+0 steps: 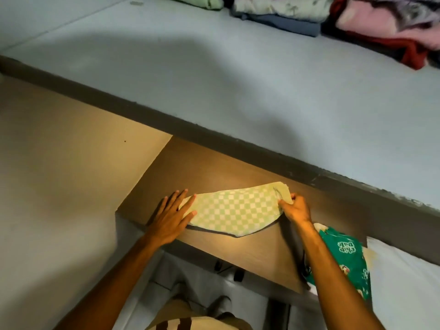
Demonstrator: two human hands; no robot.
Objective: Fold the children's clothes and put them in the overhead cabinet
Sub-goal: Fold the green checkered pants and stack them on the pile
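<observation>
On brown tabletop (250, 256): green-white checked garment (234, 211). Left hand (170, 219) spread flat on its left end; right hand (296, 209) pinching right edge. Green printed garment (345, 260) beside right forearm, lettering unreadable.

1. Under your hands you have a checked garment (234, 210) of soft, matt woven cloth, pale green and white.
2. It lies on a brown tabletop (259, 253) that looks like smooth matt wood laminate.
3. At your near right sits a green printed garment (345, 258), thin matt cloth.
4. The far ledge (214, 75) looks painted, matt and slightly rough.
5. Far right, the folded clothes (285, 10) are soft cloth, some of it fleecy.
</observation>
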